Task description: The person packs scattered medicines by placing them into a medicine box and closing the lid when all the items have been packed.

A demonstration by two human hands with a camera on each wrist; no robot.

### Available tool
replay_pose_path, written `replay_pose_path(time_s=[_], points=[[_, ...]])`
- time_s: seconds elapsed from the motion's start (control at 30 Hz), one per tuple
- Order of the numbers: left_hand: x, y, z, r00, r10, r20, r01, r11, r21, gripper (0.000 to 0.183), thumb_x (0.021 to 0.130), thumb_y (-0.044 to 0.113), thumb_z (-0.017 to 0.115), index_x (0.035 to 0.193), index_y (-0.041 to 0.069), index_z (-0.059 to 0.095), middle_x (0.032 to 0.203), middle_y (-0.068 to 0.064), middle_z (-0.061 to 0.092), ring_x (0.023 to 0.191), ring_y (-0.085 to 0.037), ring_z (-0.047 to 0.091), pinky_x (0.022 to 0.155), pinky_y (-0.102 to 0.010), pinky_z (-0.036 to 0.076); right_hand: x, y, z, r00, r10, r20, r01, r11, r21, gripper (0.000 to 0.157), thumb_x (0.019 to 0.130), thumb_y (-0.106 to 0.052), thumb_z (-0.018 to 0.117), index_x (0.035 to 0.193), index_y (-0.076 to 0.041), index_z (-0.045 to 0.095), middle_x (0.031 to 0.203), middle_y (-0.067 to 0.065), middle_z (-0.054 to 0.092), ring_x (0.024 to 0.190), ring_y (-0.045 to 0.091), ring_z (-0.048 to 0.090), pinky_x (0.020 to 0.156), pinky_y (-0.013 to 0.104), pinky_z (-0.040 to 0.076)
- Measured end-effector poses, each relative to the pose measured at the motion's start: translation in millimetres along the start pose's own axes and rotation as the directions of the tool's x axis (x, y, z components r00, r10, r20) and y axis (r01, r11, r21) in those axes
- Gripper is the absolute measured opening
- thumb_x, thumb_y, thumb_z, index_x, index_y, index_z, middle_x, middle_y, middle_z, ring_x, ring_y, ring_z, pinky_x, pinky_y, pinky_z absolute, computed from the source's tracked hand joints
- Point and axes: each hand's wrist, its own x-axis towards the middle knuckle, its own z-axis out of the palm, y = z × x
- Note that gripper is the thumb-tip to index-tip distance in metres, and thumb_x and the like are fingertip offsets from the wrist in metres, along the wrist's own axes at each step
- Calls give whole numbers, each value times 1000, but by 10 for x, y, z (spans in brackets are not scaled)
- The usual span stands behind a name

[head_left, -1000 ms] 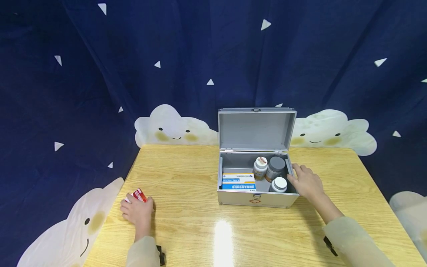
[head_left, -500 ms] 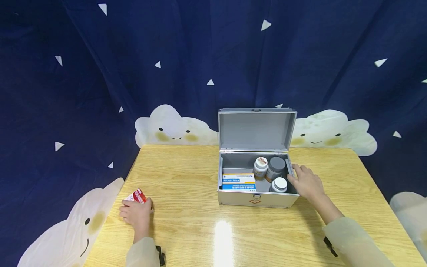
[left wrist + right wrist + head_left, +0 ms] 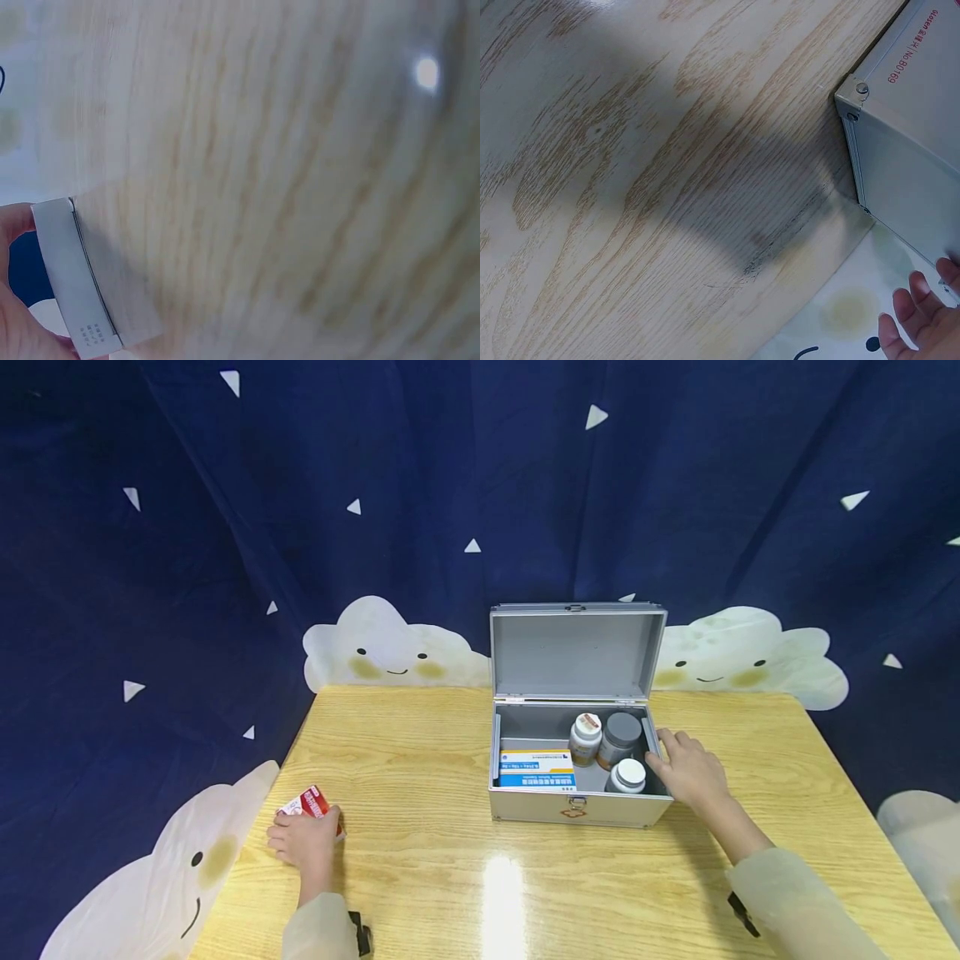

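At the table's left, my left hand grips a small red-and-white medicine box, fingers on one side and thumb on the other. The left wrist view shows a pale narrow face of that medicine box pinched between fingers and thumb, close over the wood. An aluminium medicine case stands with its lid raised. My right hand lies against its right side, fingertips and thumb at the rim. In the right wrist view, the right hand's fingers are loosely bent beside the case wall.
Inside the case are a blue-and-white medicine box, a white bottle with a red-marked cap, a grey-lidded jar and a white-capped bottle. The wooden table backs onto a dark blue curtain.
My left hand has drawn back slightly towards me, and more of the red-and-white medicine box shows past its fingers. The right hand and the case have stayed put.
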Motion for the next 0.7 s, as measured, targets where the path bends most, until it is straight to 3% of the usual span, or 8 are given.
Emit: replay_pose_path(time_s=[0.33, 0.7], points=[[-24, 74, 39, 999, 33, -2, -33, 999, -10, 98, 72, 37, 66, 131, -20, 13, 125, -40, 19, 114, -50, 20, 87, -59, 24, -6, -12, -7, 1000, 0, -3, 0, 1000, -2, 54, 93, -39, 38, 131, -1, 38, 119, 30, 45, 105, 47, 45, 75, 61, 40], [-99, 329, 91, 991, 133, 10, -133, 991, -26, 99, 68, 36, 71, 132, -16, 16, 124, -36, 23, 113, -48, 22, 86, -58, 25, -7, -3, 1, 1000, -9, -8, 8, 1000, -13, 53, 93, -39, 39, 130, -1, 38, 118, 30, 45, 104, 48, 45, 74, 61, 41]])
